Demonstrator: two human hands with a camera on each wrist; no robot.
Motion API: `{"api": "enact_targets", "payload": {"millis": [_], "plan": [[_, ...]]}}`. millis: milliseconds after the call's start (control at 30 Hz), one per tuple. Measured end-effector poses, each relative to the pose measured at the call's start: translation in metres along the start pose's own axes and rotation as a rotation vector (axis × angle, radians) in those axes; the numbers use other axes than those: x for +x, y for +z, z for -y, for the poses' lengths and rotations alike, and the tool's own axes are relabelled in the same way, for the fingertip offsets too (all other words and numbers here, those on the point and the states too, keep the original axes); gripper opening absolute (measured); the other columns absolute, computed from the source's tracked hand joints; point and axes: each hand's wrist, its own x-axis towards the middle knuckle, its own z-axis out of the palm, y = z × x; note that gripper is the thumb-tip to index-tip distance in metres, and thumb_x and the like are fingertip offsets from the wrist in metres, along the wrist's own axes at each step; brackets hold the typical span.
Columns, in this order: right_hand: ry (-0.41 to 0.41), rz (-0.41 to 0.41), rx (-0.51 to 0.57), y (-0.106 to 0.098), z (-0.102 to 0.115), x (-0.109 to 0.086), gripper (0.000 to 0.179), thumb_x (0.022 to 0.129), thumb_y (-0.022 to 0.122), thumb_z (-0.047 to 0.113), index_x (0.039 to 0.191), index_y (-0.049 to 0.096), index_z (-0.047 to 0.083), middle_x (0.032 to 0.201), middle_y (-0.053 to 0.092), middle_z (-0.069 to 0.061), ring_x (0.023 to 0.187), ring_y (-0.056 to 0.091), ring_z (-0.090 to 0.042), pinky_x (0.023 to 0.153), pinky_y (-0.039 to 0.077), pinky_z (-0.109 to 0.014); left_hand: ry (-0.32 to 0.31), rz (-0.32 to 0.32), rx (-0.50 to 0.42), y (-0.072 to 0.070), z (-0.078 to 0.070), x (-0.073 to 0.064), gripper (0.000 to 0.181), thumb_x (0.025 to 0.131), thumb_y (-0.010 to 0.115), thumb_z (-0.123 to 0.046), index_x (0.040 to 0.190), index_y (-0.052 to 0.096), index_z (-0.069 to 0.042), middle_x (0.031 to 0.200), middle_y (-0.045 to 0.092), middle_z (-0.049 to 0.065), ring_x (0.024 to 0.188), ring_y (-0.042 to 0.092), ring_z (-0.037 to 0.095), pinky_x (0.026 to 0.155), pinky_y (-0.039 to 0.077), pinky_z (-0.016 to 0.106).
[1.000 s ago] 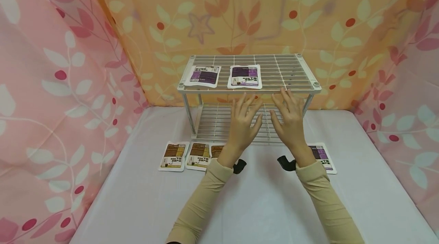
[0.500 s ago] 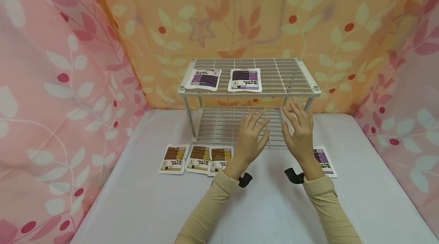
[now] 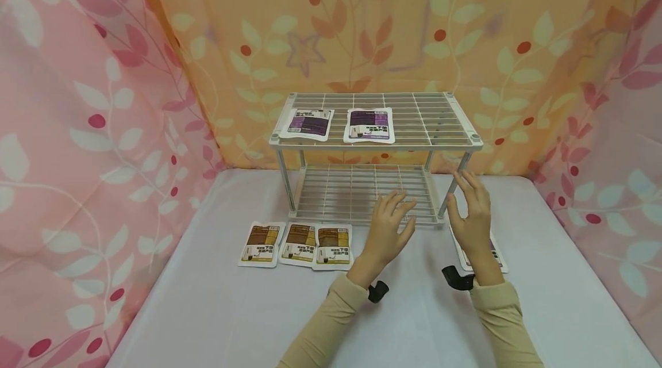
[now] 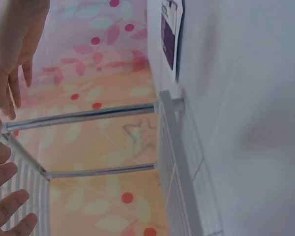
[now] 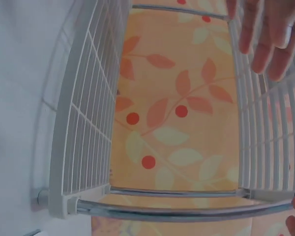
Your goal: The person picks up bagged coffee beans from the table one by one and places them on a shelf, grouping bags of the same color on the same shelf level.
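Note:
In front of a white two-tier wire rack (image 3: 376, 145) both hands are raised and hold nothing. My left hand (image 3: 387, 230) hovers before the lower shelf, fingers spread and slightly bent. Over to the right, my right hand (image 3: 474, 223) is above a purple-and-white pouch (image 3: 497, 254) on the table and partly hides it. On the upper shelf lie two more purple-and-white pouches, a left one (image 3: 308, 125) and a middle one (image 3: 369, 125), apart from each other. The left wrist view shows fingertips (image 4: 10, 211) with nothing between them.
Three brown-and-yellow pouches lie in a row on the white table (image 3: 248, 322), left of my left hand: one (image 3: 262, 244), a second (image 3: 299, 242) and a third (image 3: 333, 247). Patterned cloth (image 3: 362, 23) hangs behind and at both sides. A black camera mount (image 3: 457, 279) sits at each wrist.
Both hands have drawn back from the rack's upper front edge, lower and to the right. The third brown pouch has come into full view. The pouches on the rack stay put.

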Motion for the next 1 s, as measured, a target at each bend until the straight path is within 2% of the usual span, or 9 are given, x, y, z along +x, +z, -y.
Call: {"api": "enact_targets", "payload": {"millis": [200, 367, 533, 633, 767, 1000], "plan": [[0.085, 0.034, -0.021, -0.011, -0.011, -0.007, 0.041, 0.085, 0.058, 0.003, 0.126, 0.056, 0.003, 0.130, 0.050, -0.022, 0.123, 0.041, -0.040, 0.099, 0.031, -0.058, -0.018, 0.057, -0.029, 0.014, -0.006, -0.009, 0.036, 0.091, 0.057, -0.024, 0.126, 0.056, -0.017, 0.137, 0.047, 0.005, 0.131, 0.037, 0.023, 0.107, 0.030, 0.051], [0.135, 0.057, -0.044, -0.022, -0.022, -0.014, 0.036, 0.088, 0.057, 0.007, 0.123, 0.058, 0.002, 0.128, 0.052, -0.022, 0.122, 0.042, -0.041, 0.100, 0.031, -0.058, -0.026, 0.067, -0.065, 0.023, -0.009, -0.014, 0.037, 0.090, 0.059, -0.024, 0.126, 0.056, -0.015, 0.134, 0.049, 0.007, 0.129, 0.039, 0.024, 0.107, 0.030, 0.049], [0.177, 0.092, -0.088, -0.034, -0.035, -0.020, 0.034, 0.088, 0.058, 0.007, 0.121, 0.059, 0.000, 0.126, 0.053, -0.024, 0.118, 0.043, -0.045, 0.098, 0.031, -0.059, -0.029, 0.088, -0.078, 0.031, -0.010, -0.017, 0.037, 0.090, 0.059, -0.025, 0.125, 0.056, -0.014, 0.133, 0.050, 0.006, 0.127, 0.042, 0.024, 0.108, 0.032, 0.042], [0.230, 0.143, -0.125, -0.042, -0.041, -0.023, 0.034, 0.089, 0.058, 0.009, 0.121, 0.058, -0.001, 0.125, 0.051, -0.026, 0.117, 0.042, -0.047, 0.096, 0.030, -0.061, -0.025, 0.104, -0.089, 0.038, -0.010, -0.019, 0.037, 0.090, 0.058, -0.025, 0.126, 0.056, -0.013, 0.132, 0.050, 0.006, 0.125, 0.043, 0.024, 0.107, 0.033, 0.040], [0.296, 0.249, -0.181, -0.053, -0.047, -0.028, 0.034, 0.091, 0.056, 0.011, 0.122, 0.056, -0.004, 0.124, 0.048, -0.032, 0.113, 0.040, -0.051, 0.094, 0.028, -0.062, -0.022, 0.140, -0.086, 0.045, -0.011, -0.023, 0.040, 0.091, 0.058, -0.027, 0.127, 0.054, -0.010, 0.132, 0.050, 0.008, 0.124, 0.045, 0.025, 0.107, 0.033, 0.039], [0.339, 0.422, -0.204, -0.070, -0.061, -0.037, 0.037, 0.092, 0.053, 0.012, 0.122, 0.052, -0.008, 0.122, 0.046, -0.037, 0.112, 0.038, -0.056, 0.091, 0.027, -0.065, -0.049, 0.237, -0.072, 0.054, -0.017, -0.027, 0.043, 0.091, 0.057, -0.029, 0.130, 0.051, -0.012, 0.134, 0.049, 0.009, 0.126, 0.044, 0.022, 0.106, 0.034, 0.038]]}}
